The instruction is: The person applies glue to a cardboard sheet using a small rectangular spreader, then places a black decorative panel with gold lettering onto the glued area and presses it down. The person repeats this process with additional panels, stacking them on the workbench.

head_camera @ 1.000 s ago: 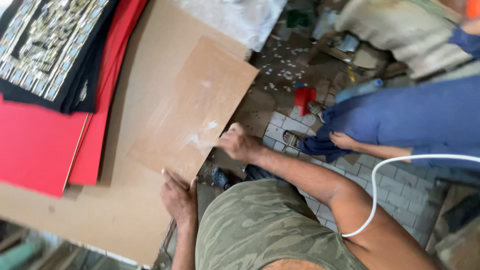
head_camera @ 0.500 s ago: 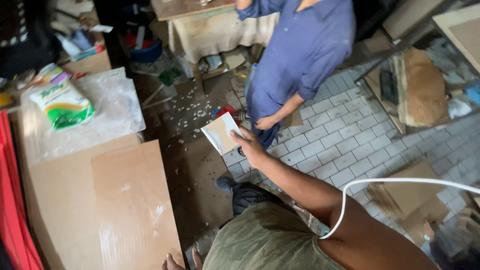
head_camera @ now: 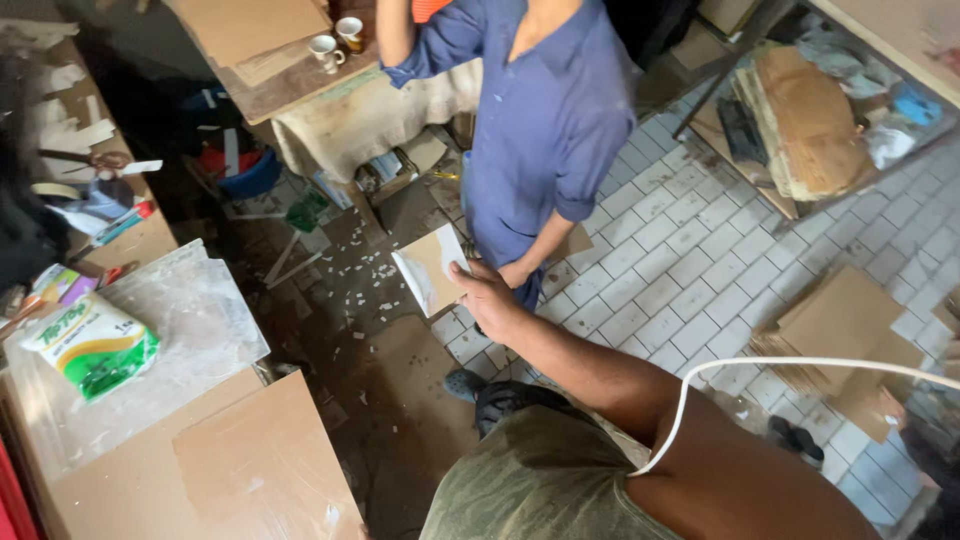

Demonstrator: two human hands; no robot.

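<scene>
My right hand (head_camera: 488,298) is stretched out over the floor and holds a small rectangular brown card (head_camera: 432,268) with white smears by its right edge. A person in a blue shirt (head_camera: 550,110) stands just beyond it. That person's hand (head_camera: 516,273) hangs close to my fingers and the card; I cannot tell whether it touches either. My left hand is out of view. My camouflage-clad torso (head_camera: 540,480) fills the bottom middle.
Brown boards (head_camera: 250,465) lie on the worktable at lower left, beside a plastic sheet (head_camera: 170,340) and a green-and-white packet (head_camera: 92,345). Two cups (head_camera: 335,42) stand on a far table. Paper scraps litter the dark floor (head_camera: 360,270). Cardboard pieces (head_camera: 845,330) lie on the tiles at right.
My right hand has lifted the small card off the board and held it out toward the person in blue. My left hand, earlier on the board, has left the view.
</scene>
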